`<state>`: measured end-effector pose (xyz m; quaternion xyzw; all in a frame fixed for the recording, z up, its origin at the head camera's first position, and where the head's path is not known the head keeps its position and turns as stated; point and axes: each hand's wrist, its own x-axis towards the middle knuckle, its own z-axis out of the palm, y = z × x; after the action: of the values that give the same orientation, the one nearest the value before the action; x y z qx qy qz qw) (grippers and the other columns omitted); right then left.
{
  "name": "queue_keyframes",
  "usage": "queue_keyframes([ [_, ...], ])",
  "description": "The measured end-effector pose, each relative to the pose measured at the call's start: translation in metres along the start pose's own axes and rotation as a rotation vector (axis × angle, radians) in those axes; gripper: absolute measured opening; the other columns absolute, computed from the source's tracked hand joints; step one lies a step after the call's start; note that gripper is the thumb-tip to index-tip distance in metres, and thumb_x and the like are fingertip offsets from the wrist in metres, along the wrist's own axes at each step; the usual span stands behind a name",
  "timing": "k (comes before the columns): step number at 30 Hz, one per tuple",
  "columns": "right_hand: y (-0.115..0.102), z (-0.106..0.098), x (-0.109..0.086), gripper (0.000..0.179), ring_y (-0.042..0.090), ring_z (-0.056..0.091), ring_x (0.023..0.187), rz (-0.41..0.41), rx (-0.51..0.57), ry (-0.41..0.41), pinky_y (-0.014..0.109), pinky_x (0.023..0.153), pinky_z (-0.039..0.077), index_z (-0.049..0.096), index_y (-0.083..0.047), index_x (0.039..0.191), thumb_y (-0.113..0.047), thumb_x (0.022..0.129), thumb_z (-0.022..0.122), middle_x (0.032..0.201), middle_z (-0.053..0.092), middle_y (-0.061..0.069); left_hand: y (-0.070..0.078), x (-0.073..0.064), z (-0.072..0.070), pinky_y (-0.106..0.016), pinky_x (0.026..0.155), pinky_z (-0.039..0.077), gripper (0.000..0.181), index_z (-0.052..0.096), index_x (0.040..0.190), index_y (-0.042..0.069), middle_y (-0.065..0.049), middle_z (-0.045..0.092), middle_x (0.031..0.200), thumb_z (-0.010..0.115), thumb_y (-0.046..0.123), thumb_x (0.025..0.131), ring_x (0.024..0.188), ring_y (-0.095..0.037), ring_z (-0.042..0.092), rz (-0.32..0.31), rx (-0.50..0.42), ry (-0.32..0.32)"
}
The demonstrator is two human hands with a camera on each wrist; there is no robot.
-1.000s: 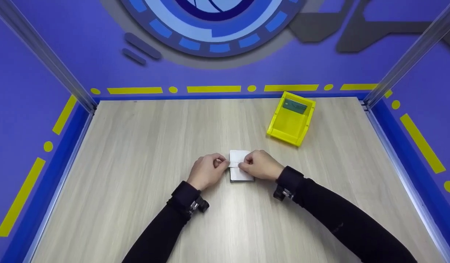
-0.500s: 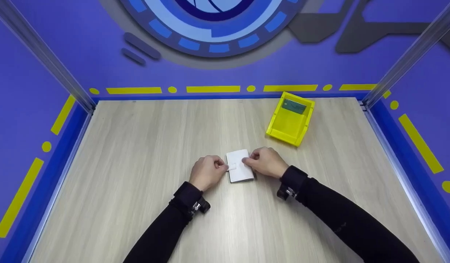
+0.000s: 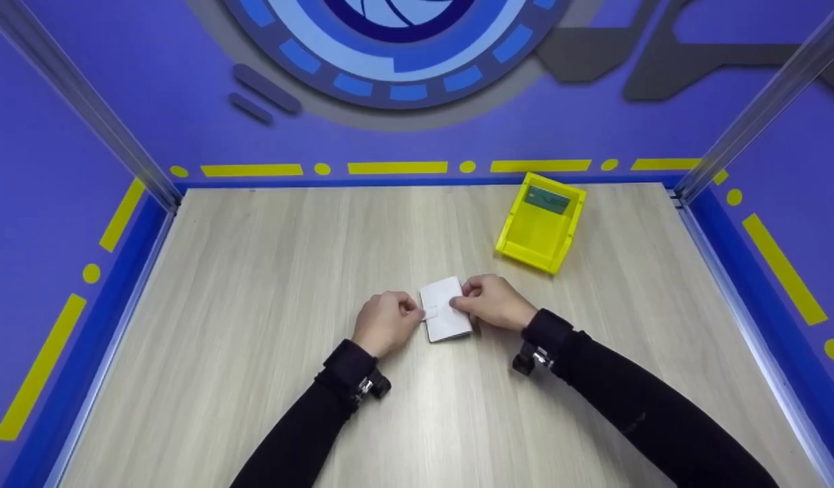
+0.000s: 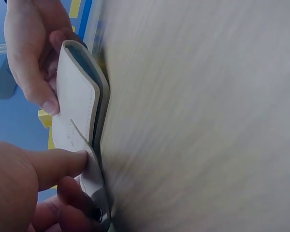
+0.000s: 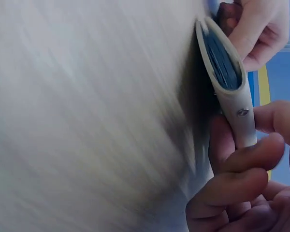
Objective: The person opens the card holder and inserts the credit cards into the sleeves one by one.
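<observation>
A white card holder (image 3: 447,318) is folded closed at the middle of the table, slightly tilted. Dark blue-green leaves or cards show inside its folded edges in the wrist views. My left hand (image 3: 385,323) pinches its strap (image 4: 93,176) at the left side; a metal snap (image 4: 98,213) sits at the strap's end. The strap runs into a stitched slot on the cover. From the right, my right hand (image 3: 496,303) grips the folded spine, thumb on the cover and fingers underneath. A small metal stud (image 5: 243,112) shows on the spine in the right wrist view.
Behind and to the right stands a yellow bin (image 3: 533,229) with a green card (image 3: 547,199) leaning against its back wall. Blue panels with yellow marks enclose the wooden table (image 3: 274,271) at the back and both sides.
My right hand has let go of the strap and shifted right to the spine. The card holder has turned slightly and less strap shows across its cover. My left hand stays at the strap.
</observation>
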<state>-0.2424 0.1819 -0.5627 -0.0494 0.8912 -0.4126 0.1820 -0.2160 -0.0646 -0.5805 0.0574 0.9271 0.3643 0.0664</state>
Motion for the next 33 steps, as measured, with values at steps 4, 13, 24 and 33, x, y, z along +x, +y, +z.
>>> queue_keyframes([
  [4, -0.001, -0.003, -0.002, 0.021, 0.012, 0.056, 0.074, -0.036, 0.005, 0.011, 0.025, 0.067, 0.044, 0.070, -0.011, 0.098, -0.031, 0.097, 0.078, 0.082, 0.062, -0.004, 0.001, -0.001, 0.001, -0.032, 0.069, 0.044, 0.012, 0.081, 0.091, 0.022, 0.009, 0.064, 0.074, 0.078, 0.032, 0.098, 0.069, -0.012, 0.057, -0.007, -0.001, -0.018],
  [13, -0.011, -0.038, -0.012, 0.018, 0.020, 0.057, 0.088, -0.075, -0.001, 0.109, 0.030, 0.073, 0.047, 0.067, -0.012, 0.104, -0.023, 0.094, 0.077, 0.092, 0.059, 0.001, 0.001, -0.002, -0.001, -0.031, 0.067, 0.041, 0.018, 0.081, 0.090, 0.021, 0.011, 0.057, 0.069, 0.072, 0.030, 0.103, 0.065, -0.012, 0.052, 0.037, -0.020, 0.006],
  [24, -0.030, -0.076, -0.026, 0.019, 0.026, 0.062, 0.084, -0.199, -0.135, 0.346, 0.035, 0.071, 0.051, 0.070, -0.008, 0.106, -0.018, 0.092, 0.078, 0.093, 0.068, 0.010, 0.000, -0.003, -0.003, -0.033, 0.070, 0.046, 0.023, 0.081, 0.092, 0.020, 0.008, 0.061, 0.069, 0.069, 0.034, 0.106, 0.064, -0.011, 0.056, 0.054, -0.014, -0.002],
  [33, -0.023, -0.036, -0.026, 0.016, 0.021, 0.062, 0.083, -0.273, -0.413, 0.258, 0.036, 0.074, 0.053, 0.068, -0.011, 0.105, -0.019, 0.097, 0.080, 0.094, 0.068, 0.005, 0.000, -0.003, -0.001, -0.033, 0.070, 0.046, 0.024, 0.081, 0.091, 0.021, 0.009, 0.058, 0.067, 0.068, 0.034, 0.106, 0.065, -0.012, 0.055, 0.066, -0.010, -0.005],
])
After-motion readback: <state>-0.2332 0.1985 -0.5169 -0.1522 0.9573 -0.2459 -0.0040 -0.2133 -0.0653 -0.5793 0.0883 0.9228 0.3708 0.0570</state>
